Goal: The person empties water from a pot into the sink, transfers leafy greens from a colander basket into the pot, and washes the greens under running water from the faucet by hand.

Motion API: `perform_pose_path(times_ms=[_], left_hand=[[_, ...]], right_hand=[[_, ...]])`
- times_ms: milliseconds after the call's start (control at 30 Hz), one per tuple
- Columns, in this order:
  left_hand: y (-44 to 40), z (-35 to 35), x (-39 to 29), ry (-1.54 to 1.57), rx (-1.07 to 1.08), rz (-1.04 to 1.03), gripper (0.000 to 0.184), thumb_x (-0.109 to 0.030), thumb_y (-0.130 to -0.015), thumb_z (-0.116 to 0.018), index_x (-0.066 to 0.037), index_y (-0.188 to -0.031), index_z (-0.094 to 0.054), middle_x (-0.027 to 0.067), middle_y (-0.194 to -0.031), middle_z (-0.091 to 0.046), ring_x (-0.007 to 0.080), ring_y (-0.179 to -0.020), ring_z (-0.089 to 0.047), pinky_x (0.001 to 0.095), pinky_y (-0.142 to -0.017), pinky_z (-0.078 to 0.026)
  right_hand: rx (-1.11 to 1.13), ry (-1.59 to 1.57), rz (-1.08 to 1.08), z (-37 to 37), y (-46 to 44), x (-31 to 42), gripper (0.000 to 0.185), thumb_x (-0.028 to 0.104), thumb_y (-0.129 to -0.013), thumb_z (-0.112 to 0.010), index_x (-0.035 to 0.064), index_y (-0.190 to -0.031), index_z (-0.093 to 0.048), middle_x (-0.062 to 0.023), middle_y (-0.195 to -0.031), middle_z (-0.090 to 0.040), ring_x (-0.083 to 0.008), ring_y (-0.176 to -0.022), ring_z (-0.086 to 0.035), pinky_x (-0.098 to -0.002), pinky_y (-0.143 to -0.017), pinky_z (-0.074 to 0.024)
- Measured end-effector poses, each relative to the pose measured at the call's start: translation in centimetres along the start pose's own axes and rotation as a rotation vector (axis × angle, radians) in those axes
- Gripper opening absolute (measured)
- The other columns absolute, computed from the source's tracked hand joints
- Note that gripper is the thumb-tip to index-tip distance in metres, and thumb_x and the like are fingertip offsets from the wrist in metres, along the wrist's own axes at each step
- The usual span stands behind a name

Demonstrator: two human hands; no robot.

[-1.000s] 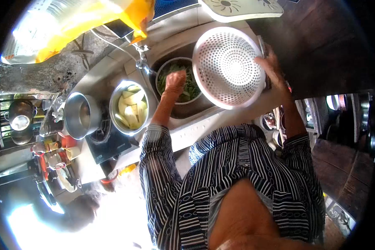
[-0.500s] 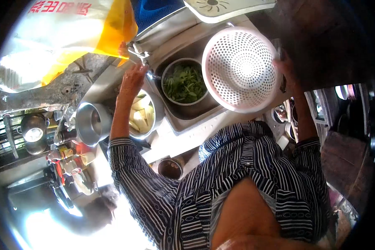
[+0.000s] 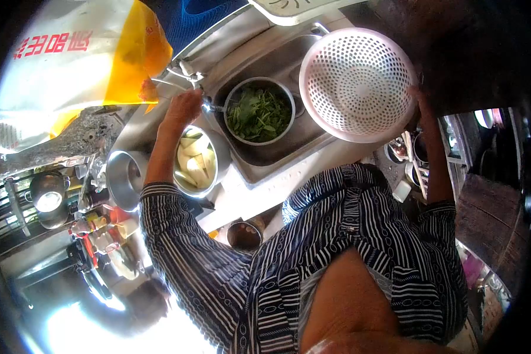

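My left hand (image 3: 186, 108) is closed at the faucet (image 3: 205, 105), above the sink's left edge; its fingertips blend with the metal. Below the spout, a round pot of leafy greens (image 3: 259, 112) rests in the steel sink (image 3: 265, 172). On the right, my right hand (image 3: 420, 106) grips the rim of a white perforated colander (image 3: 360, 85), tilted so that its inside shows. A metal pot with pale cut vegetable pieces (image 3: 196, 163) stands beside the sink, just below my left forearm.
An empty metal pot (image 3: 124, 177) stands left of my forearm. A white and yellow plastic bag (image 3: 71, 65) fills the upper left. Bottles and cups (image 3: 109, 230) crowd the lower left. A white board (image 3: 295, 9) lies behind the sink.
My left hand has left the greens and moved left to the faucet. The colander, still in my right hand, has moved right, uncovering more of the sink.
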State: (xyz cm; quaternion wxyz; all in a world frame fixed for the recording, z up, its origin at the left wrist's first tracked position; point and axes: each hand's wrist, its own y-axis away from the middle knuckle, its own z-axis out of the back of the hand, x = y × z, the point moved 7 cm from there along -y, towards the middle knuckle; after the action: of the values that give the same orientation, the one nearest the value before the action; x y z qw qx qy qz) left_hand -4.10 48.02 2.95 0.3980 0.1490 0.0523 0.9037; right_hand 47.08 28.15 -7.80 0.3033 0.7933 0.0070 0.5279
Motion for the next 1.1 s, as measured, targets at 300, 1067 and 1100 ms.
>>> perform_pose_path(times_ms=[300, 1067, 1100], left_hand=[[0.6, 0.7, -1.0, 0.011, -0.19, 0.082, 0.009, -0.008, -0.071, -0.045, -0.003, -0.076, -0.051, 0.0177, -0.07, -0.056, 0.0335, -0.063, -0.057, 0.0435, -0.057, -0.047], [-5.4, -17.7, -12.5, 0.421, 0.247, 0.377, 0.083, -0.033, -0.061, -0.072, -0.018, -0.128, -0.027, 0.028, -0.127, -0.024, 0.0432, -0.111, -0.034, 0.0534, -0.083, -0.038], [-5.3, -18.1, -12.3, 0.418, 0.243, 0.355, 0.083, -0.033, -0.061, -0.072, -0.018, -0.128, -0.027, 0.028, -0.127, -0.024, 0.0432, -0.111, -0.034, 0.0534, -0.083, -0.038]], right_hand=[[-0.044, 0.062, 0.047, 0.9, 0.4, -0.7, 0.037, 0.023, -0.07, -0.062, 0.0003, -0.098, -0.056, -0.0081, -0.09, -0.06, -0.0179, -0.078, -0.057, -0.0294, -0.071, -0.0456], [-0.352, 0.246, 0.263, 0.8, 3.6, 1.5, 0.039, 0.023, -0.067, -0.063, -0.0024, -0.096, -0.056, -0.0067, -0.084, -0.058, -0.0167, -0.076, -0.054, -0.0293, -0.069, -0.0436], [-0.373, 0.24, 0.267, 1.2, 3.8, 1.5, 0.039, 0.023, -0.067, -0.063, -0.0024, -0.096, -0.056, -0.0067, -0.084, -0.058, -0.0167, -0.076, -0.054, -0.0293, -0.069, -0.0436]])
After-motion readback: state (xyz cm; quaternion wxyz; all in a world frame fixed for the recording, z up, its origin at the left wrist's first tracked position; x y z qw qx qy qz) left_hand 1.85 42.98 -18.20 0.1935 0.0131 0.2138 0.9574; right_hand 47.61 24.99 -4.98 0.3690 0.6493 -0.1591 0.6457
